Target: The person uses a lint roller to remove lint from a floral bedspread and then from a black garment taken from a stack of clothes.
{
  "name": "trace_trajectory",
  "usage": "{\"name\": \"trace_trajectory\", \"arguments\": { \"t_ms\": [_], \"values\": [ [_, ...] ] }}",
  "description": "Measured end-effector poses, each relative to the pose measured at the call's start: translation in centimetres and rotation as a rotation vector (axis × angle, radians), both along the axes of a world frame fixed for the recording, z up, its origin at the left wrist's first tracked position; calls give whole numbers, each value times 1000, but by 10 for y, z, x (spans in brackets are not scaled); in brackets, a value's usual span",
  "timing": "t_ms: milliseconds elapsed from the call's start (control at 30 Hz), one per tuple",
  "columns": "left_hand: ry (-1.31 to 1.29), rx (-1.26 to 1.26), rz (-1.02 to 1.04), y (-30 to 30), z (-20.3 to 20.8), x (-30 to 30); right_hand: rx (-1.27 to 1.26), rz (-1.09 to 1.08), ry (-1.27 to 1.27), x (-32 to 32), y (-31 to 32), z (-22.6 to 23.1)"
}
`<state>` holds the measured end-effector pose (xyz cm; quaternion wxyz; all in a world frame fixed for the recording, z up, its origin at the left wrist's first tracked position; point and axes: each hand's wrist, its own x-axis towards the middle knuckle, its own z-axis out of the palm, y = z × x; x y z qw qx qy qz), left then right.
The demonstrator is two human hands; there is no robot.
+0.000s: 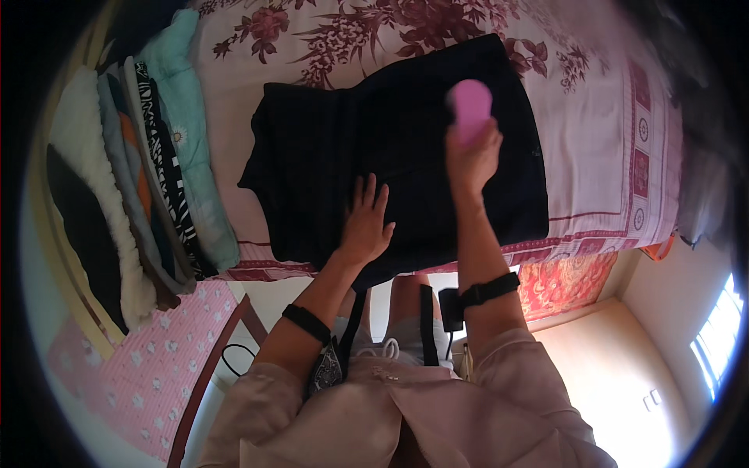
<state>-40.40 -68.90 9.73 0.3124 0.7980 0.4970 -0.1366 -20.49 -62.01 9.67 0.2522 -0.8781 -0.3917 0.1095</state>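
head view | left hand (pixel 365 222) was laid flat, fingers spread, on black garment (pixel 390 148) spread on floral bed (pixel 593 117); right hand (pixel 470 156) was closed around blurred pink tool (pixel 471 109) over the garment | risk judged: cloth could be bunched if left-hand pressure slackened

The left hand (pixel 365 222) lies flat on a black garment (pixel 328 156) spread over the floral bed (pixel 608 117). The right hand (pixel 470 156) grips a pink object (pixel 471 109) above it.
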Motion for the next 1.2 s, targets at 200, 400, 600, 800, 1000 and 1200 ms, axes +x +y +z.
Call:
{"name": "trace_trajectory", "arguments": {
  "t_ms": [200, 400, 600, 800, 1000, 1200],
  "values": [
    [-52, -6, 28, 0, -2, 1, 160, 347, -62, -6, 20, -5],
    [-36, -11, 13, 2, 0, 1, 115, 439, -34, -21, 33, -20],
    [-88, -44, 58, 6, 3, 2, 126, 414, -38, -9, 37, -31],
    [-208, -48, 98, 15, 24, 5, 123, 96, -39, 8, 45, -33],
    [-532, 454, 345, 13, 58, -47, 318, -107, 166, 39, 4, -16],
    [-345, -148, 949, 11, 33, -59, 270, -70, 619, 28, -69, 34]
  ]
}}
